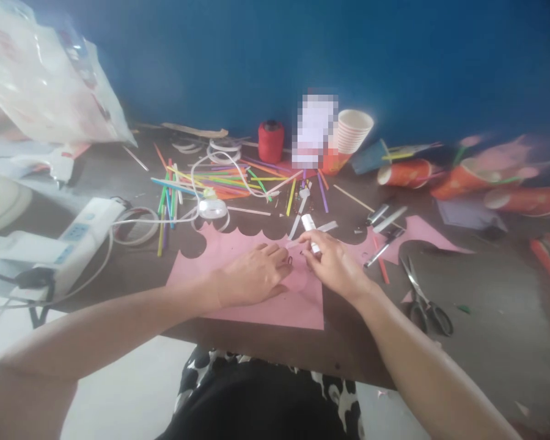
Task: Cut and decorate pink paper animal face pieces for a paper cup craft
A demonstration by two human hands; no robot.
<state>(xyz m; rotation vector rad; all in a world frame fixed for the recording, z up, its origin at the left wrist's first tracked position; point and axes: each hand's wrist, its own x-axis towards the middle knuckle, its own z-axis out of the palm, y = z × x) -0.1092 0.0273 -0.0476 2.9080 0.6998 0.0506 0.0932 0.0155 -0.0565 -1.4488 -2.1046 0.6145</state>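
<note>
My left hand (260, 272) rests on a pink sheet of paper (256, 313) with scalloped cuts along its far edge. Its fingers are curled together, and a tiny dark loop (290, 261) shows at their tips; what they pinch is too small to name. My right hand (333, 260) is closed around a small white tube (308, 225), with the index finger across it and the thumb below. Both hands are close together over the paper's right half. Scissors (422, 299) with dark handles lie to the right of my right hand.
Colourful sticks (238, 180) and a white cable (192, 183) lie behind the paper. A power strip (80, 235) and a glue gun (57, 164) are at left. Red thread (271, 142) and stacked paper cups (354, 131) stand by the blue wall; decorated cups (474, 177) lie at right.
</note>
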